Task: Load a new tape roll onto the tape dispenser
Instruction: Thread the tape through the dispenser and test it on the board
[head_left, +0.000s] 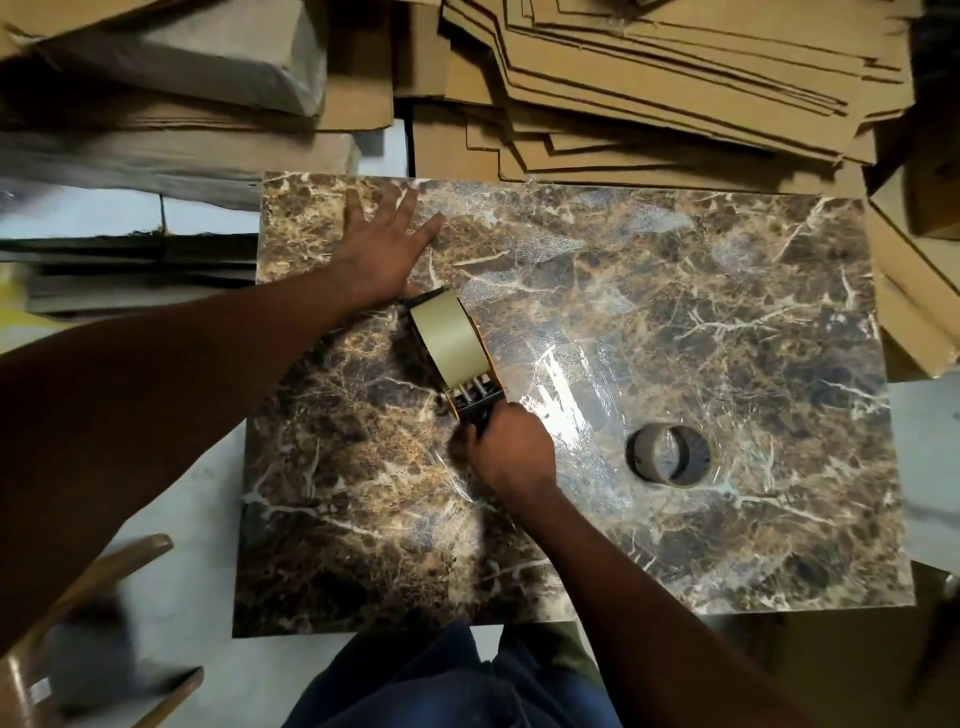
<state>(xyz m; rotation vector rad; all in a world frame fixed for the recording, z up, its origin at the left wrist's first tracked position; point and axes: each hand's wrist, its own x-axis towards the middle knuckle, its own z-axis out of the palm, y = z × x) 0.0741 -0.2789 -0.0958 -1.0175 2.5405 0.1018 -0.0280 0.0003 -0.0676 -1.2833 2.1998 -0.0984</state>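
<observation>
My left hand (382, 244) lay flat on the brown marbled tabletop (727, 322), fingers spread apart and gripping nothing, its heel just beside the far end of the tape dispenser (470, 387). The dispenser sat on the tabletop left of centre, angled from upper left to lower right. The new tape roll (451, 340) was mounted on it: a wide, pale beige roll, smooth and full, seen edge-on so its outer face showed. Below the roll, metal rollers and a yellow-edged dark frame were visible. My right hand (511, 452) was clamped around the dispenser's handle at the near end, fingers curled tight. Further right, well apart from the dispenser, an empty cardboard core (667, 454) stood on the tabletop. Flattened cardboard sheets (675, 83) were stacked beyond the far edge.
</observation>
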